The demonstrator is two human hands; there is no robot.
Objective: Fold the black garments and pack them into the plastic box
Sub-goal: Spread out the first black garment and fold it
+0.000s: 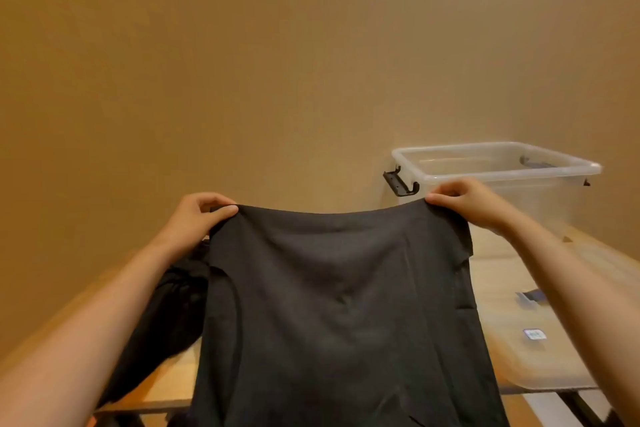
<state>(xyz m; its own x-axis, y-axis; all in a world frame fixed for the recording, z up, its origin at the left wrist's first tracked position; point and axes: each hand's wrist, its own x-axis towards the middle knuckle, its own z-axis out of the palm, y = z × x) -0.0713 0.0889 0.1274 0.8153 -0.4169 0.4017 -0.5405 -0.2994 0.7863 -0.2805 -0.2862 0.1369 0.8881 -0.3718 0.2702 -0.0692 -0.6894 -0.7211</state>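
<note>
Tan wall (242,62) behind, you hold a black garment (339,288) up over the wooden worktop (173,385), with packing yet to start.
Your left hand (197,215) and right hand (464,201) each pinch a top corner between thumb and curled fingers, so the cloth hangs spread and unfolded. Another dark garment (173,305) lies heaped under your left forearm. At the right rear the clear plastic box (498,177) stands open, nothing black visible inside, and what looks like its lid (540,357) lies flat before it. On this showing, no piece is folded or packed.
</note>
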